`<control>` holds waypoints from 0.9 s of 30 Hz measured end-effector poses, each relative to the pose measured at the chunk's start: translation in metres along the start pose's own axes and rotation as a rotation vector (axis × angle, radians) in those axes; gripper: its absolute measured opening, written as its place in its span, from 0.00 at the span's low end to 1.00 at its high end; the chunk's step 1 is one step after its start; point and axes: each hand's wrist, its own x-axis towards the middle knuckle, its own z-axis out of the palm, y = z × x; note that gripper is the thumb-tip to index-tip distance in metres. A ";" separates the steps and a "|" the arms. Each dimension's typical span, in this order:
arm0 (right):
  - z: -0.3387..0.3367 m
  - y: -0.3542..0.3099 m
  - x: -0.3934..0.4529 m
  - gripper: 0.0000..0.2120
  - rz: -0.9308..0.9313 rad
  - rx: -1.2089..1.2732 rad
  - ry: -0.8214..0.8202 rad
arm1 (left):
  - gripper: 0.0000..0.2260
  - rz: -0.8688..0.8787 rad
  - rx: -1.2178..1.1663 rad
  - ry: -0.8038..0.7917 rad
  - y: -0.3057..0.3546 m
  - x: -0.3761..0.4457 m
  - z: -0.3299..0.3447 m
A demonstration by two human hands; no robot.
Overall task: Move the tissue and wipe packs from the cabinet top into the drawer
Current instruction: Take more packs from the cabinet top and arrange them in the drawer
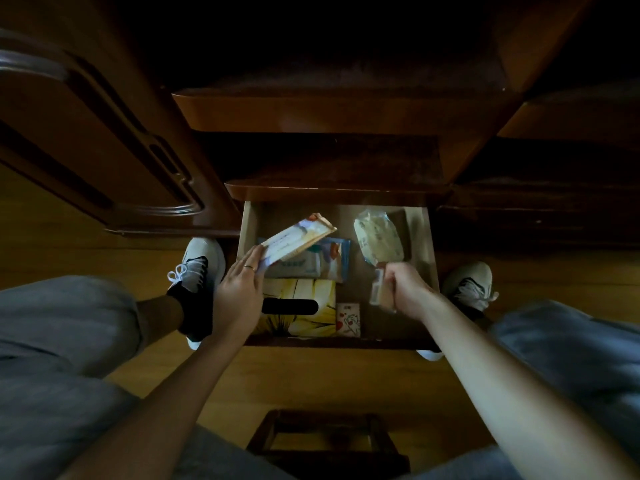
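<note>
The flat wipe pack (298, 238) hangs tilted over the open drawer (429, 244) at frame centre, its lower end pinched by the left hand (239, 289). It looks light, soft and slick, best held by the edge. To the right, the right hand (405, 289) clasps a small tissue pack (379, 285), blurred and half hidden. The drawer's far corners lie in shadow.

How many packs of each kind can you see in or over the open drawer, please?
Held in a hand: 2 (white-orange pack, small pack)
Lying in drawer: 4 (blue-edged pack, yellow floral pack, small cartoon pack, pale yellow pack)
Total: 6
</note>
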 end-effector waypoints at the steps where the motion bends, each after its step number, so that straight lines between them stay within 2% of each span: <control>1: -0.002 0.005 0.001 0.09 -0.013 -0.071 -0.033 | 0.19 -0.017 -0.009 0.003 0.000 0.000 0.001; 5: 0.011 0.033 0.006 0.15 -0.143 -0.401 -0.131 | 0.19 -0.016 0.003 0.012 -0.001 0.000 0.002; 7: 0.020 0.047 0.012 0.13 -0.284 -0.697 -0.133 | 0.19 0.008 0.014 0.005 -0.003 -0.003 0.002; 10: 0.028 0.059 0.019 0.09 -0.491 -1.156 0.003 | 0.18 0.024 0.013 -0.006 -0.006 -0.006 0.003; 12: 0.028 0.060 0.021 0.09 -0.535 -1.303 0.067 | 0.19 0.041 0.021 -0.007 -0.006 -0.007 0.004; 15: 0.021 0.056 0.027 0.10 -0.419 -1.177 -0.079 | 0.19 0.106 0.052 -0.041 -0.006 -0.008 0.007; 17: 0.017 0.051 0.024 0.13 -0.394 -1.014 -0.076 | 0.20 0.160 0.073 -0.050 -0.006 -0.008 0.009; 19: 0.016 0.040 0.015 0.14 -0.399 -0.628 0.054 | 0.21 0.210 0.080 -0.045 -0.004 -0.008 0.012; 20: 0.016 0.031 0.011 0.17 -0.337 -0.324 0.026 | 0.21 0.245 0.081 -0.041 -0.002 -0.009 0.013; 21: 0.016 0.021 0.008 0.19 -0.234 -0.035 -0.108 | 0.21 0.295 0.081 -0.037 0.000 -0.010 0.014; 22: 0.013 0.012 0.004 0.21 -0.151 0.135 -0.275 | 0.22 0.361 0.083 -0.032 0.003 -0.010 0.016; 23: 0.010 0.004 0.001 0.20 -0.121 0.178 -0.404 | 0.23 0.435 0.091 -0.028 0.007 -0.011 0.017; 24: 0.009 0.000 -0.003 0.16 -0.144 0.105 -0.474 | 0.24 0.508 0.107 -0.024 0.010 -0.012 0.019; 25: 0.010 0.000 -0.003 0.13 -0.205 -0.018 -0.466 | 0.24 0.566 0.118 -0.027 0.013 -0.013 0.020; 27: 0.008 0.005 0.001 0.17 -0.319 -0.171 -0.289 | 0.27 0.591 0.092 -0.090 0.018 -0.013 0.020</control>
